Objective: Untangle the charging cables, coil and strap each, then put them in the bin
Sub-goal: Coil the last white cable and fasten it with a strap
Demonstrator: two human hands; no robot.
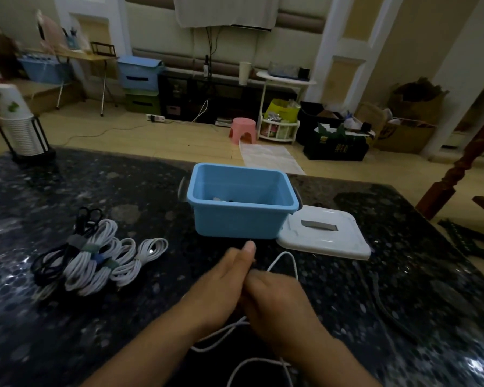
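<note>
My left hand [224,283] and my right hand [277,300] meet in front of me, both closed on a loose white cable [287,261]. One loop of it arcs up past my right hand, and more of it trails below my wrists. The blue bin [243,219] stands open just beyond my hands, with a small item showing inside. To the left lies a pile of coiled cables [95,255], white and black, each bound with a strap.
The bin's white lid [324,236] lies flat to the right of the bin. A dark cable [386,305] runs along the dark speckled table [67,331] at right. A stack of paper cups in a black holder [20,127] stands at the far left corner.
</note>
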